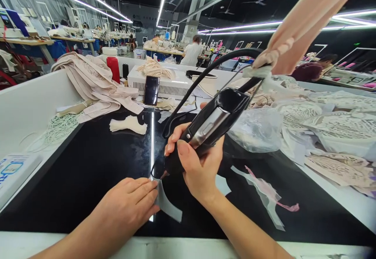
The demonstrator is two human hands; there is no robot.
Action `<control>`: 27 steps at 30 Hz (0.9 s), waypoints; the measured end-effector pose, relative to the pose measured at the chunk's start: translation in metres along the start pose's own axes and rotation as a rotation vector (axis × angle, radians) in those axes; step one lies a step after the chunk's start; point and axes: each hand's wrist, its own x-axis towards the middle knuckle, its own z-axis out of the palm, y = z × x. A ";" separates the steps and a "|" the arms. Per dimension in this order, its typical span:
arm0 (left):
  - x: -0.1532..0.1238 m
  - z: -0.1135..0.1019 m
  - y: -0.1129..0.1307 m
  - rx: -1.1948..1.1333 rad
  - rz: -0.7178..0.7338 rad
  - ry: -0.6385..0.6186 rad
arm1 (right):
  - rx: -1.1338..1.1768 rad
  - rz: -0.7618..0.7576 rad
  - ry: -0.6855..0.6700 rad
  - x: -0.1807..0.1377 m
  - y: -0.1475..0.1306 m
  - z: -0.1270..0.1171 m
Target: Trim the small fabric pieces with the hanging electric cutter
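Note:
In my right hand is a black corded hand tool with a silver side plate. My fingers wrap around its body, the thumb lies along it, and its narrow end points down to the left. My left hand is closed at the edge of a thin whitish strip, its fingertips beside the tool's lower end. The strip's far end lies under the hand and tool, so the exact contact is hidden. Another pale piece shows partly behind my right wrist.
A knotted peach cloth suspends the tool's upper end. Pale scraps lie at right on the black work surface. Beige cut pieces, a phone, a plastic bag and lace pieces surround it. People work farther back.

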 end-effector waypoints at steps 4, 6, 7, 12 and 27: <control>0.002 -0.001 0.001 0.006 0.001 0.033 | -0.009 -0.018 -0.020 0.000 -0.002 0.000; 0.002 -0.001 0.001 0.009 -0.002 0.048 | -0.013 -0.024 -0.020 0.000 -0.002 0.001; 0.002 -0.002 0.001 0.011 0.000 0.048 | -0.022 -0.023 -0.014 0.000 -0.003 0.001; 0.003 -0.004 0.001 0.014 0.011 0.048 | -0.077 -0.003 0.037 0.001 -0.002 0.002; 0.002 0.001 0.001 -0.059 -0.049 0.069 | 0.041 -0.003 0.022 0.000 0.006 0.009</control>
